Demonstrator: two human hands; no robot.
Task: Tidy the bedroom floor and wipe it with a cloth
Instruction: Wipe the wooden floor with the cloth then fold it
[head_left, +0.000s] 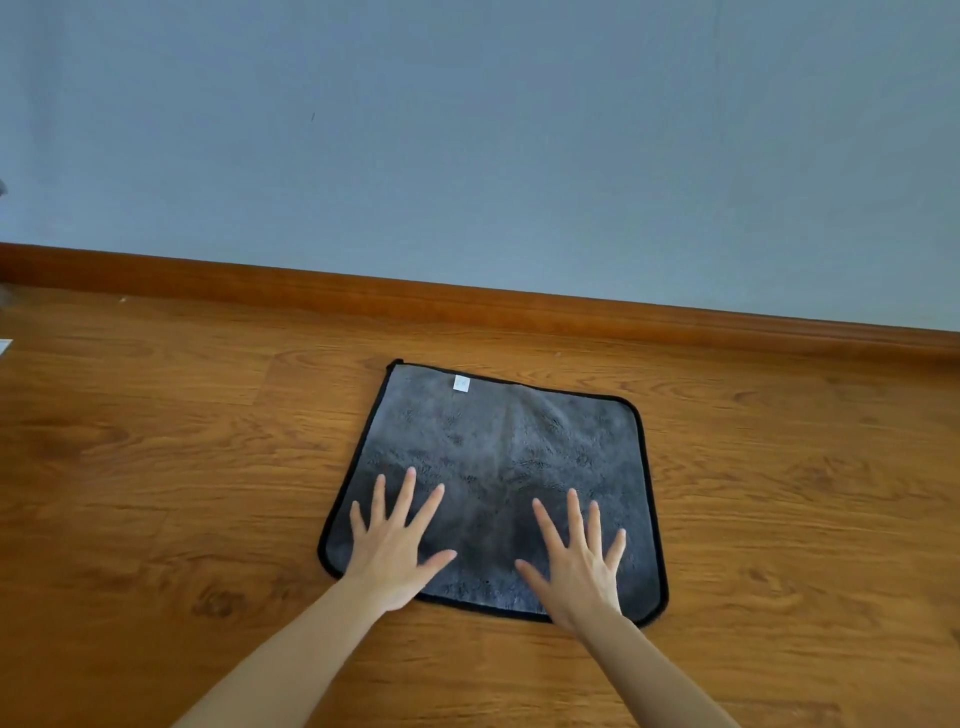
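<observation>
Grey microfibre cloth (498, 467) with black stitched hem, spread flat on the wood-grain laminate floor (156, 467), just short of the wooden skirting board (467, 301) at the foot of a pale blue wall (467, 130). Small white care label (461, 383) near the far-left corner, lying on the pile. Near edge slightly curved, far edge straight; faint radial creases through the middle of the fabric.

Left hand (395, 545) and right hand (579, 561) both laid palm-down on the near half of the cloth, fingers straight and splayed, nothing pinched or curled round. Heels of both palms at or just over the near hem; forearms bare, entering from the bottom of the view. Slight blur at the thumbs.

Handling, as judged: soft, light, limp, with no stiffness of its own; likely to bunch or fold under a push from one point only. Plush pile probably grippy against skin yet free to slide over the smooth laminate. Flat, spread palms well suited to driving it as a pad; even downward pressure from both sides advisable to keep the far corners from curling back. For lifting or refolding, best taken at the hem corners, where the stitched edge gives some body. Not fragile.

Step in hand, as judged: wiping stage. No loose clutter visible on this patch of floor; a blurred pale edge (5, 345) at far left not identifiable.
</observation>
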